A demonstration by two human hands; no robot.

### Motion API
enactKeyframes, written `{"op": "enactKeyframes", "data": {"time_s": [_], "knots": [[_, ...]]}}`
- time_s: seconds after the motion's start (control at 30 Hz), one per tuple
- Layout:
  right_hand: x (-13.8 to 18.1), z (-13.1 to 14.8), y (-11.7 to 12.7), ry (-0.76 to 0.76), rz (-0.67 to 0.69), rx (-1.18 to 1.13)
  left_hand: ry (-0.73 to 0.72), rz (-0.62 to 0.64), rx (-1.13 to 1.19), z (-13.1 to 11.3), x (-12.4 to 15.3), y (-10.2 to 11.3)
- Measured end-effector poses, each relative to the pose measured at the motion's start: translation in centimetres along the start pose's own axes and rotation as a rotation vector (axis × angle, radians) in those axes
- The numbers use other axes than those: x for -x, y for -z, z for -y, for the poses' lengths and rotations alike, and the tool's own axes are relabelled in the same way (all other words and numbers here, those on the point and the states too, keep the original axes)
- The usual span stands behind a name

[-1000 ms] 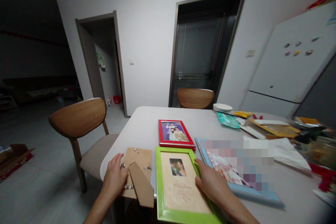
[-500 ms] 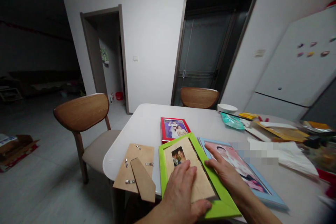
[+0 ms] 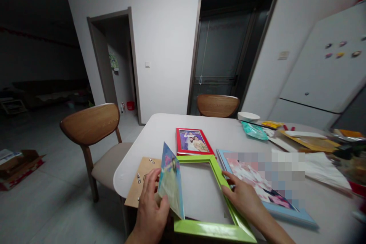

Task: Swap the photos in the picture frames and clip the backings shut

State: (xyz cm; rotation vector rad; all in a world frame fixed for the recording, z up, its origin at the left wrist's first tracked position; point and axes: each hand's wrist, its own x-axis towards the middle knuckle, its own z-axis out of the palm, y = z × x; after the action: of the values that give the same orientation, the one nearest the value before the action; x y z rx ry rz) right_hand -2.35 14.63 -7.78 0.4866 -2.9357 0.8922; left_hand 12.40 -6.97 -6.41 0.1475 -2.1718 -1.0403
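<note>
My left hand point(image 3: 151, 202) is closed on a colourful picture sheet point(image 3: 171, 185), which stands tilted up at the left side of a green picture frame point(image 3: 213, 229). Through the frame's opening a pale, plain surface shows. My right hand point(image 3: 243, 194) grips the frame's right side, thumb and fingers on its edge. Partly behind my left hand lies a brown backing board point(image 3: 145, 169) with metal clips. A red picture frame point(image 3: 210, 148) with a photo lies just beyond the green one. To the right, partly behind my right hand, is a light blue picture frame point(image 3: 297, 217).
All this is on a white table point(image 3: 160, 129). Wooden chairs stand at its left point(image 3: 91, 124) and far side. Toward the right are a white bowl point(image 3: 248, 116), a teal packet point(image 3: 254, 130), envelopes and white paper point(image 3: 326, 169). A cardboard box point(image 3: 23, 167) sits on the floor.
The wooden panel with a small photo no longer lies face up in the green frame. My left hand has moved left and now holds a colourful sheet up. The frame's opening is now exposed.
</note>
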Motion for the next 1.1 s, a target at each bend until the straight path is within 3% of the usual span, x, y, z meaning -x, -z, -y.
{"op": "enactKeyframes", "data": {"time_s": [0.17,0.23,0.4,0.5,0.6,0.73,0.87,0.97,1.1], "knots": [[0.3,-0.2,-0.9,0.097,0.004,0.22,0.138,0.127,-0.062,3.8,1.9,0.3],[0.4,-0.3,-1.2,0.115,0.007,0.253,0.125,0.201,-0.118,4.6,2.5,0.1],[0.8,-0.2,-1.2,0.146,0.008,0.29,0.023,0.308,-0.288,5.1,2.9,-0.1],[1.1,0.6,-1.0,0.184,-0.063,0.275,-0.016,0.338,-0.337,4.6,2.8,0.1],[1.2,2.2,-1.7,0.214,-0.072,0.08,-0.056,0.386,-0.363,3.7,2.6,0.0],[1.1,4.9,-4.2,0.057,0.145,-0.378,-0.067,0.495,-0.368,2.1,2.2,-0.4],[1.4,7.7,-5.8,-0.126,0.423,-1.008,-0.091,0.552,-0.329,1.6,2.1,-1.2],[1.9,9.7,-5.1,-0.117,0.553,-1.289,-0.14,0.505,-0.279,2.0,1.9,-1.8],[2.6,11.3,-2.9,-0.033,0.519,-1.329,-0.218,0.314,-0.096,2.1,0.9,-1.6]]}}
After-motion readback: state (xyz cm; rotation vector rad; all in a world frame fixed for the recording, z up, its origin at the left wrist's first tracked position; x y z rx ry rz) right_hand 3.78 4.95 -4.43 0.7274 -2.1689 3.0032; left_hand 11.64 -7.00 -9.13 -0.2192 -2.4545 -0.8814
